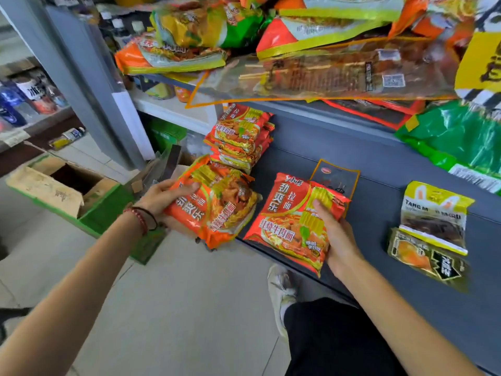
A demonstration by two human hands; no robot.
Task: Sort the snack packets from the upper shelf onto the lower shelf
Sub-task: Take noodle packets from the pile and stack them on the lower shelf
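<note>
My left hand (165, 198) grips a stack of orange noodle packets (217, 202) at the left end of the dark lower shelf (379, 185). My right hand (334, 234) holds another orange noodle packet (287, 223) by its right side, lying on the shelf's front edge. Behind the left stack a further pile of the same orange packets (240, 137) leans on the shelf. The upper shelf carries a jumble of orange, yellow and green snack packets (311, 36), with a large clear packet (339, 74) hanging over its edge.
A small dark packet (336, 179) lies behind the right-hand packet. Two yellow packets (433, 213) and a dark one (425, 256) lie at the right of the lower shelf. A green bag (455, 137) hangs above. An open cardboard box (62, 188) stands on the floor at left. My shoe (280, 289) is below the shelf.
</note>
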